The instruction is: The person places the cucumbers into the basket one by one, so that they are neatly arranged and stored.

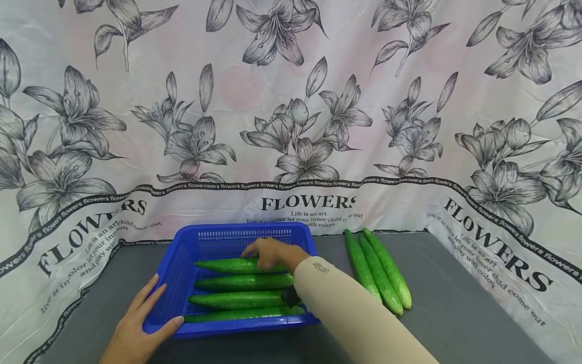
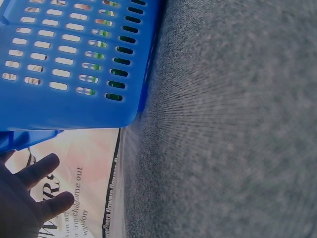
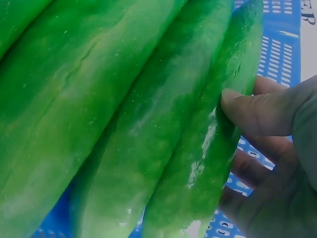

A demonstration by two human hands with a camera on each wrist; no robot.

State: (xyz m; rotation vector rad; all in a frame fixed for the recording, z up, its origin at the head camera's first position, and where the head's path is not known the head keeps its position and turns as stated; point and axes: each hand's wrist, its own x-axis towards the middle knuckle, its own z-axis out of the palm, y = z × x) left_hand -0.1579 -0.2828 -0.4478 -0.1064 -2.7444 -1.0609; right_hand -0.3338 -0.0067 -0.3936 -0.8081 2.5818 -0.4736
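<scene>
Head view: right hand [image 1: 270,254] is gripping the rearmost cucumber [image 1: 227,265] inside the blue basket [image 1: 175,255]; left hand [image 1: 136,323], fingers relaxed, is steadying its corner.
Left wrist: basket wall [image 2: 74,64] is sitting on grey mat [image 2: 223,124]; could slide.
Right wrist: fingers [image 3: 257,111] are curling round the glossy cucumber [image 3: 208,148]; could slip.

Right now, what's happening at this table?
A person's right hand has its grip on the farthest cucumber of four lying in a blue basket. The left hand touches the basket's near left corner. Three more cucumbers lie on the grey table to its right.
</scene>
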